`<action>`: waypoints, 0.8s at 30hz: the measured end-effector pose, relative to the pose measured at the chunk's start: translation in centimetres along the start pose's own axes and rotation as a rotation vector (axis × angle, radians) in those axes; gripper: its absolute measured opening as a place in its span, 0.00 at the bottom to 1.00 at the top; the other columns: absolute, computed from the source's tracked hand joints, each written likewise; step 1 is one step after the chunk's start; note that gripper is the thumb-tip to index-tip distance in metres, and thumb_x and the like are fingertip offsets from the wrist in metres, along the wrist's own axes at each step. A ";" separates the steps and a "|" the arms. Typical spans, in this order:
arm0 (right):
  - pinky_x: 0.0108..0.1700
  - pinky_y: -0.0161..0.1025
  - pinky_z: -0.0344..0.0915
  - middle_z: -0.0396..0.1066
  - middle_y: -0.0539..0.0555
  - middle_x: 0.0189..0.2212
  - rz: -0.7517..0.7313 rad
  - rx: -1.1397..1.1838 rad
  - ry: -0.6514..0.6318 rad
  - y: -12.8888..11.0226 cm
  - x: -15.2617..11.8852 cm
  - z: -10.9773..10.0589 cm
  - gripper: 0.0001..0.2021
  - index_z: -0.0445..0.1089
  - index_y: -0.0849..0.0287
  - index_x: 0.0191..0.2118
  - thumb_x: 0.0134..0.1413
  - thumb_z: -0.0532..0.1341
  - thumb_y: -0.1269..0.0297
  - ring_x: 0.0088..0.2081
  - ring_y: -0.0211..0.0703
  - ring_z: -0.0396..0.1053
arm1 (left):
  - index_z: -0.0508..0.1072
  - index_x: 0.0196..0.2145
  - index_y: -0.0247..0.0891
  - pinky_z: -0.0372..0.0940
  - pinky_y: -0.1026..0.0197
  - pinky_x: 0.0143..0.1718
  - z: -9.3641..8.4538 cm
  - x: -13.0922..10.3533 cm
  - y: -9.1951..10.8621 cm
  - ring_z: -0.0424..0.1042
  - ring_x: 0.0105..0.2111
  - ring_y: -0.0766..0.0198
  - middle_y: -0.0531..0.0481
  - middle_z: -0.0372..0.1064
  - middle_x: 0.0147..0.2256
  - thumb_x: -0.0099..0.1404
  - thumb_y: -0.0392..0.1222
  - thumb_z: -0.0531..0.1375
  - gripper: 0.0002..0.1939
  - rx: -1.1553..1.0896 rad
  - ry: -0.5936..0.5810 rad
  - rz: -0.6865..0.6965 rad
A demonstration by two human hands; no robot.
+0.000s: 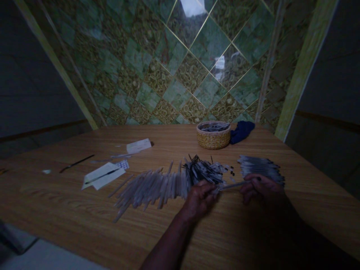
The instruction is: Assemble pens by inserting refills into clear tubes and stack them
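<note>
A slim pen [234, 185] spans the gap between my two hands. My left hand [200, 198] pinches its left end, where a small clear piece shows at the fingertips. My right hand [260, 188] has its fingers closed round the other end, the dark tip near the thumb. Left of my left hand lies a wide spread of clear pen barrels [152, 187]. Just beyond that hand is a heap of dark pen refills [202, 168], with small black end pieces [232, 170] scattered beside it. Behind my right hand, a row of pens [260, 167] lies side by side.
Toward the back stands a woven basket [213, 138] with many pens in it, beside a dark blue cloth [242, 131]. On the left are papers [104, 176] with a pen on top, a white card box [138, 145] and a dark strip [77, 163]. A tiled wall [180, 75] rises behind the table.
</note>
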State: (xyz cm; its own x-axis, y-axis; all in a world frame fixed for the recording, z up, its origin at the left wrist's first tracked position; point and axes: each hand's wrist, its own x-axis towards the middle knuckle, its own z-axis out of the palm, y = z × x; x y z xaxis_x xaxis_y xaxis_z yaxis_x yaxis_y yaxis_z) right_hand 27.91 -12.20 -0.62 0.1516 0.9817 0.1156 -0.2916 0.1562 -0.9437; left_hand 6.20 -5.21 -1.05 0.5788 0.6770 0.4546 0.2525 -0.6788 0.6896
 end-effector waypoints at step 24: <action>0.24 0.38 0.66 0.73 0.53 0.24 0.007 -0.260 -0.089 0.4 -0.8 0.9 0.18 0.66 0.61 0.36 0.50 0.59 0.48 0.20 0.41 0.70 | 0.67 0.27 0.36 0.58 0.67 0.30 1.5 -0.3 -0.7 0.64 0.29 0.66 0.51 0.65 0.27 0.55 0.31 0.54 0.04 0.115 -0.146 0.054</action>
State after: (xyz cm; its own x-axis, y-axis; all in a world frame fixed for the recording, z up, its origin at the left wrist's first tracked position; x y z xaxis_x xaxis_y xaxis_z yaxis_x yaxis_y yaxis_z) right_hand 26.84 -12.78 -0.83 0.0636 0.9902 0.1245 -0.0380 0.1271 -0.9912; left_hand 7.02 -5.43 -2.53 0.6980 0.5960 0.3969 0.3001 -0.7467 0.5936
